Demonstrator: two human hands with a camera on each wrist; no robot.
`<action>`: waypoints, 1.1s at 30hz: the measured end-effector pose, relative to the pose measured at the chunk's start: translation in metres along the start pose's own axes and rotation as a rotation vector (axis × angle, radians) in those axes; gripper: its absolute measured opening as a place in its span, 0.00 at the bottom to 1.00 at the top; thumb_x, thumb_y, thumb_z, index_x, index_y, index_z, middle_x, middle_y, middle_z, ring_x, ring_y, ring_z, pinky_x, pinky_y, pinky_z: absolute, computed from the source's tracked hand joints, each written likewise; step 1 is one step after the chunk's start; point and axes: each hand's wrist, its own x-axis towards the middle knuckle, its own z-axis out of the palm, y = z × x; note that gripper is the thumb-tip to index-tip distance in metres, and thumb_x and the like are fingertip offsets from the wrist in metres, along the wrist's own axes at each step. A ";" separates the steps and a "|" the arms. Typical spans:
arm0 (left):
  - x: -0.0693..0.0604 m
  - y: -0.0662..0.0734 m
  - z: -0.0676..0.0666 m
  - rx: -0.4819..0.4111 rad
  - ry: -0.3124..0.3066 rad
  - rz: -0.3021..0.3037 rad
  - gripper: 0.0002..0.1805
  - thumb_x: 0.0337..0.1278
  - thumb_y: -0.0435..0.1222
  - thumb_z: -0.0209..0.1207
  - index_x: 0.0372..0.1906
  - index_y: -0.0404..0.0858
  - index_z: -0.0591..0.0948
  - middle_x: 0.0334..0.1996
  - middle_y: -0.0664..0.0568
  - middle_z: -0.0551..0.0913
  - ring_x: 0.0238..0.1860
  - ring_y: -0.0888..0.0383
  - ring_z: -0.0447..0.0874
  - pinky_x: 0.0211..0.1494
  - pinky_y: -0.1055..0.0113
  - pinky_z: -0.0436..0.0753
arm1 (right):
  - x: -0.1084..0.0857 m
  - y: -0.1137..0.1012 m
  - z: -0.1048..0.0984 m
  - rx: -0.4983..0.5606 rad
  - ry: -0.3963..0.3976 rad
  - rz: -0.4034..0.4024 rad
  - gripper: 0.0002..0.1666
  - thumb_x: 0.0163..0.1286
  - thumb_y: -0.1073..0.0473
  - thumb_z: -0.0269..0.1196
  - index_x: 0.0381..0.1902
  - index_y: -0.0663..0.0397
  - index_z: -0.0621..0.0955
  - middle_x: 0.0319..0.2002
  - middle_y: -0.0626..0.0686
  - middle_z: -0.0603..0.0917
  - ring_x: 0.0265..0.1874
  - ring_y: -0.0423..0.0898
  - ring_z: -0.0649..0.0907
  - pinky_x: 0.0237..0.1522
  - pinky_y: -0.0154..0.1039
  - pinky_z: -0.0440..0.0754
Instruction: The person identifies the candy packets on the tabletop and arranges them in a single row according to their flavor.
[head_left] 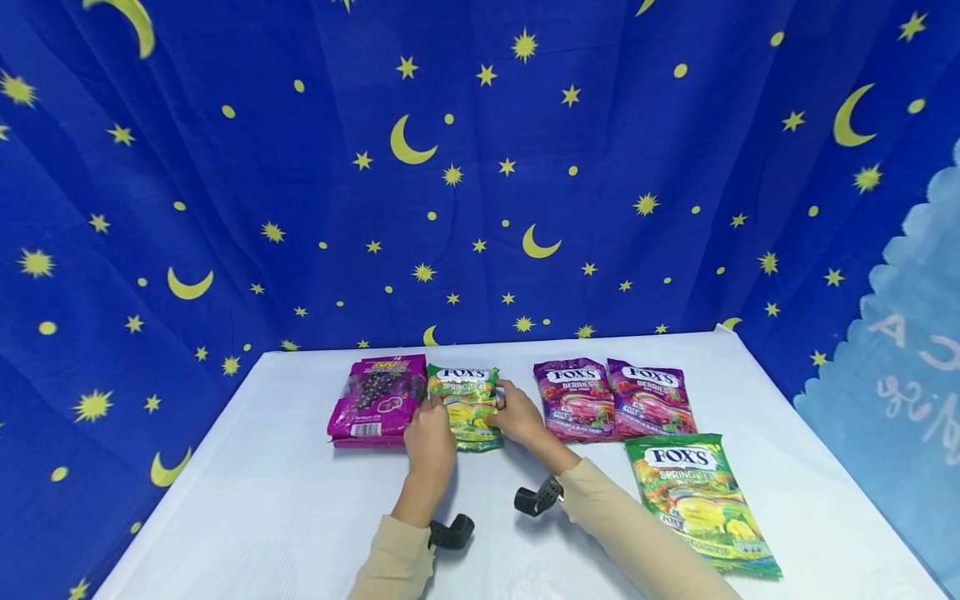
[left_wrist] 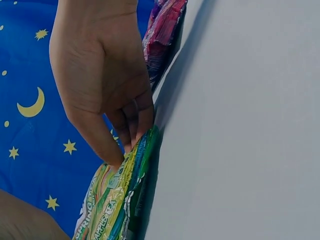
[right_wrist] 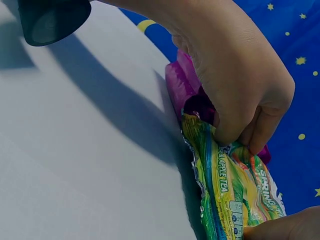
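A small green bag of Fox's Spring Tea candy [head_left: 462, 410] stands near the back of the table between both hands. My left hand [head_left: 432, 435] grips its left edge with curled fingers. Thumb and fingers of my right hand [head_left: 519, 412] pinch its right edge. In the left wrist view, the right hand [left_wrist: 100, 65] holds one end of the candy bag [left_wrist: 117, 200]. The right wrist view shows the left hand [right_wrist: 235, 75] on the other end. A purple grape candy pack [head_left: 378, 400] is just left of the left hand.
Two purple Fox's Berries bags [head_left: 576, 400] [head_left: 652, 398] lie side by side to the right. A larger green Fox's Spring Tea bag [head_left: 701, 500] lies in front of them, beside the right forearm. Behind the white table [head_left: 247, 500] hangs a blue star-patterned cloth [head_left: 480, 192].
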 end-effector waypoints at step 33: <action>-0.004 0.023 -0.025 -0.684 -0.264 -0.121 0.22 0.55 0.28 0.63 0.56 0.30 0.76 0.47 0.36 0.82 0.49 0.39 0.80 0.52 0.47 0.80 | -0.027 -0.002 -0.032 0.227 -0.045 0.002 0.36 0.52 0.70 0.70 0.60 0.70 0.71 0.41 0.64 0.79 0.29 0.49 0.81 0.26 0.41 0.84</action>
